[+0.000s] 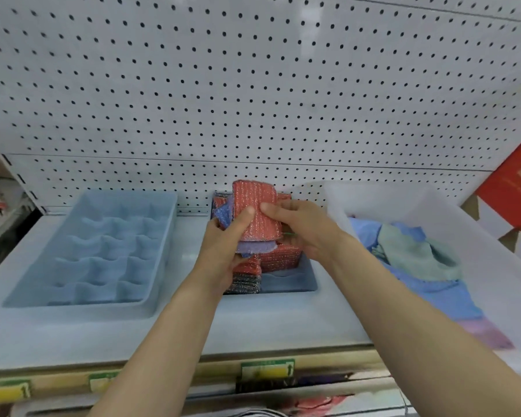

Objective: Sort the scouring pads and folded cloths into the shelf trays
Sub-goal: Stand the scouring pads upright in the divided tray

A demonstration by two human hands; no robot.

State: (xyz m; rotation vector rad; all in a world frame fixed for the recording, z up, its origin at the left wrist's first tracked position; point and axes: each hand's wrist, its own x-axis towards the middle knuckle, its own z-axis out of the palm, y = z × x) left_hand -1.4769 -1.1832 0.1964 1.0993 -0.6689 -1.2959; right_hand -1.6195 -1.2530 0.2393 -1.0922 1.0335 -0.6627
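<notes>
Gripping a red rectangular scouring pad shot with silver threads, the person holds it upright above the middle blue plastic tray. The left hand has its thumb pressed on the pad's face and its fingers curled under it, along with two blue-purple woven pads fanned behind and below. The right hand pinches the red pad's right edge between thumb and curled fingers. More red and grey scouring pads stand packed in the middle tray. To the left sits a pale blue divided tray with wavy compartments. On the right, a translucent white bin holds crumpled blue cloths and a green cloth. Both trays rest on a grey shelf, which is backed by white pegboard.
</notes>
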